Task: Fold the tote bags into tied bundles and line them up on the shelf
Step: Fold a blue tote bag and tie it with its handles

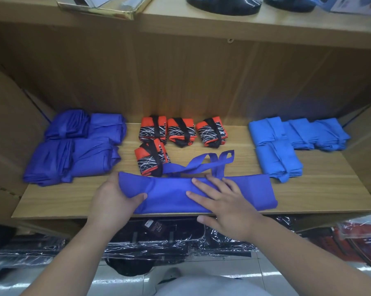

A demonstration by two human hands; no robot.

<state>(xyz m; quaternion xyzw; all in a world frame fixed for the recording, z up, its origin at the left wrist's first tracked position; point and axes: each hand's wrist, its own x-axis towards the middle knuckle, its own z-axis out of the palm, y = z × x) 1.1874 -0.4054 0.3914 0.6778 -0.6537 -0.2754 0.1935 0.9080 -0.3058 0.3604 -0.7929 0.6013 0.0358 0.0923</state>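
I have the bag lying as a long flat strip along the front edge of the shelf, which I take to be the spot with room to work in front of the finished rows. Its handles trail toward the back, free for tying, I judge, and one reaches the nearest of the orange bundles. Dark bundles sit to the left and light bundles to the right, each colour in its own group. My left hand is wrapped round the strip's left end, thumb on top and fingers out of sight beneath, ready, as I read it, to turn that end over. My right hand lies flat with fingers spread on the strip's middle, pinning the folds, thumb hanging off the shelf's front edge
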